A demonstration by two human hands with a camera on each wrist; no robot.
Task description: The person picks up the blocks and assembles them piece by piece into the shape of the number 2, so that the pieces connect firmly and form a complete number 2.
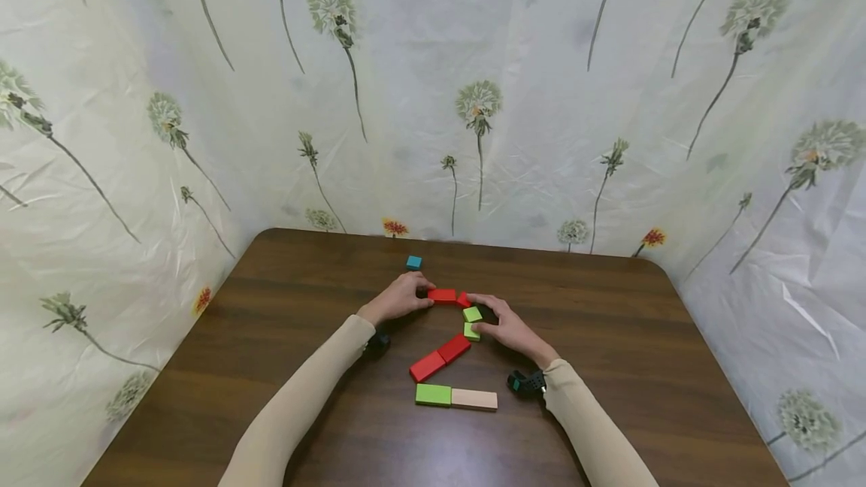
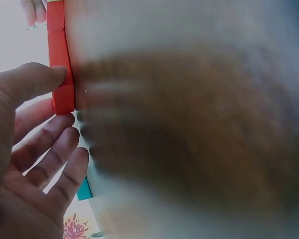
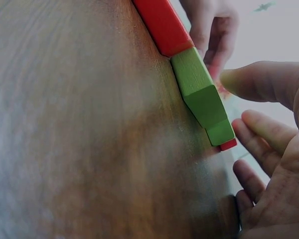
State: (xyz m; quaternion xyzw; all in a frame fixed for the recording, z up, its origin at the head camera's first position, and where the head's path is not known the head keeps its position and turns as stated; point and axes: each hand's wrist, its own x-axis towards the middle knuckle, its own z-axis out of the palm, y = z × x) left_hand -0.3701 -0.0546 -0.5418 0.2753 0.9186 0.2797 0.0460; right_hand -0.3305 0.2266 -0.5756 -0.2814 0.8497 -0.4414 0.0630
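My left hand [image 1: 398, 299] pinches the left end of a red rectangular block [image 1: 443, 296], thumb on the near side and index finger on the far side. A small red block [image 1: 463, 299] sits at that block's right end. From there two light green blocks [image 1: 472, 314] run toward me in a bent line. Around this corner lies my right hand [image 1: 510, 331], fingers spread and fairly straight. Its index fingertip is right at the small red block, and its thumb tip overlaps the nearer green block [image 1: 471, 332]. In the right wrist view, the thumb [image 3: 259, 82] extends beside the green blocks [image 3: 194, 82].
Two red blocks [image 1: 440, 358] lie end to end diagonally, meeting the nearer green one. Closer to me, a green block [image 1: 433, 395] adjoins a pale pink block [image 1: 474, 400]. A blue block [image 1: 414, 263] lies beyond my left hand. Patterned sheeting [image 1: 406, 96] surrounds the wooden table [image 1: 582, 284].
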